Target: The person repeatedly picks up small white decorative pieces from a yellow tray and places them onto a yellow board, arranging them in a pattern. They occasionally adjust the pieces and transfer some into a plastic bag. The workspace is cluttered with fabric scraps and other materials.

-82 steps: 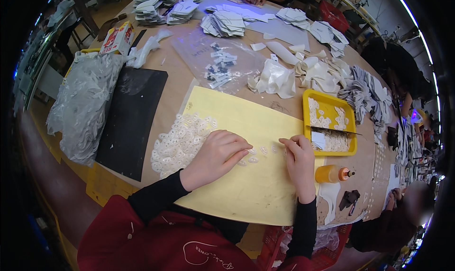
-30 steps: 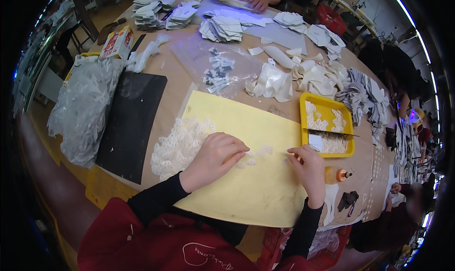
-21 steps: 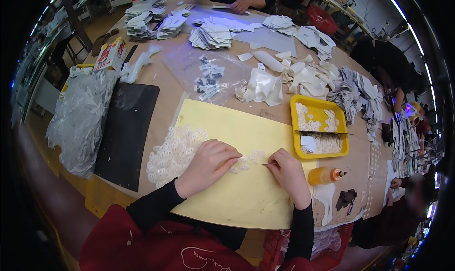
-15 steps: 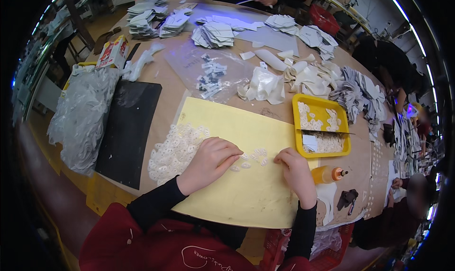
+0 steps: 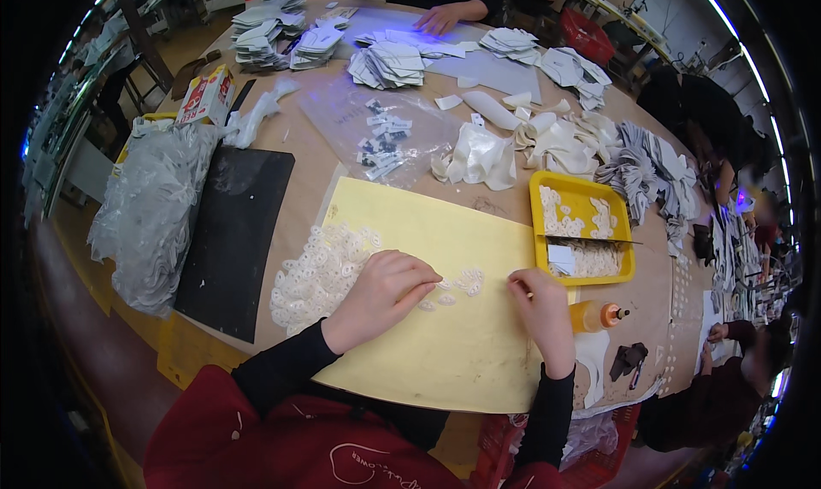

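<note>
My left hand (image 5: 382, 294) rests over the yellow sheet (image 5: 410, 365), thumb and fingertips pinched at a small white oval piece (image 5: 444, 285) with holes in it. Beside those fingertips lie a few more such pieces (image 5: 469, 280), bunched together, and a couple of loose ones nearer me. A large heap of the same white ovals (image 5: 312, 273) spreads to the left of this hand, partly under the wrist. To the right, my right hand (image 5: 542, 309) is held with its fingers closed in a pinch; whatever is between them is too small to make out.
A divided yellow tray (image 5: 627, 271) holding white pieces stands right of the sheet, with an orange-capped bottle (image 5: 596, 315) below. A black board (image 5: 231, 241) and plastic-wrapped bundle (image 5: 152, 215) sit left. Stacked pale cut pieces (image 5: 386, 65) lie behind, where another person's hand (image 5: 451, 15) shows.
The loose ovals between my hands have come closer together into a bunch. My right hand has shifted slightly to the right. The person across has lowered a hand onto the table.
</note>
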Tool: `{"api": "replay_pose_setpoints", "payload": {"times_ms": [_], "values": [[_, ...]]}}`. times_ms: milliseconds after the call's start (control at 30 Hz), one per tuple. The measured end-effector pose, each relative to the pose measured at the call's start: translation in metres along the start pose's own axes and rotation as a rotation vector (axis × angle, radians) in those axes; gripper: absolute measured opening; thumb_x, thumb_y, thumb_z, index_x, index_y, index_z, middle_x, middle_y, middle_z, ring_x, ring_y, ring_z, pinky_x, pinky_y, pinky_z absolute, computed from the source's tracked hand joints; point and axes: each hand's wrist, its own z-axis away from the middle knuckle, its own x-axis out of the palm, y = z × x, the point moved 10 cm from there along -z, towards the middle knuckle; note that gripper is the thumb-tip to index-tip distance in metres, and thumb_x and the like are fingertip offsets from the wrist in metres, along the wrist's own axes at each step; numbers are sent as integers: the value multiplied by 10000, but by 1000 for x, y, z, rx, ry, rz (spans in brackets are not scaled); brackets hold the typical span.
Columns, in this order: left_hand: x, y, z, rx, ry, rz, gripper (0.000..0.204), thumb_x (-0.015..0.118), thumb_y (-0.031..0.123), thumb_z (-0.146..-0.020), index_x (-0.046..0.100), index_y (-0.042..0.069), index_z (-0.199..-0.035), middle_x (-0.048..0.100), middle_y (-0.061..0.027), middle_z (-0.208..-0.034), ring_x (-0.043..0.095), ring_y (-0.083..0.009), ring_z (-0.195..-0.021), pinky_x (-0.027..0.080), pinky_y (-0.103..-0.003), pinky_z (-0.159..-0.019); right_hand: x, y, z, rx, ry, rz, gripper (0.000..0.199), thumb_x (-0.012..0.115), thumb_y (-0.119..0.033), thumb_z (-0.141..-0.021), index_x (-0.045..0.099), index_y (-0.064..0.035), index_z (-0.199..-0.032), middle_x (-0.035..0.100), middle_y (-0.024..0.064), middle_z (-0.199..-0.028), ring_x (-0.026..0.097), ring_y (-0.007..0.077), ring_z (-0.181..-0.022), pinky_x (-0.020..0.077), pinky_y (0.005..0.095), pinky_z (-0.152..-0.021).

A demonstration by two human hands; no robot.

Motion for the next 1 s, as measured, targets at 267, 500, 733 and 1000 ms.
{"api": "replay_pose_setpoints", "payload": {"times_ms": [267, 500, 733, 1000], "values": [[-5, 29, 0, 144, -44, 219, 124, 713, 88, -940, 762, 54, -1048, 731, -61, -1031, 662, -275, -1020, 495, -410, -933, 20, 7, -4, -1, 47, 225, 227, 732, -198, -931, 791, -101, -1128, 720, 193, -774, 699, 376, -689, 560, 434, -656], [-24, 151, 58, 719, -530, 1081, 204, 592, 152, -1070, 729, 2, -1053, 726, -104, -1166, 664, -280, -1048, 489, -448, -937, 8, 7, -8, 17, 193, 57, 260, 720, -151, -945, 739, -47, -1183, 703, 171, -825, 687, 336, -693, 556, 404, -669], [-21, 190, 110, 747, -591, 1387, 232, 632, 201, -1041, 702, -9, -971, 726, -140, -1031, 677, -292, -947, 516, -444, -863, 30, -31, -6, -191, 47, -27, 400, 728, -203, -945, 655, -17, -1292, 589, 242, -1344, 591, 399, -1213, 501, 449, -1000], [-12, 157, 132, 512, -453, 1467, 287, 688, 267, -1011, 707, -19, -987, 733, -153, -974, 675, -307, -857, 527, -446, -779, 81, -47, 1, -249, -237, 162, 807, 676, -319, -977, 292, -4, -1613, 272, 301, -1660, 253, 479, -1541, 204, 551, -1259]]}}
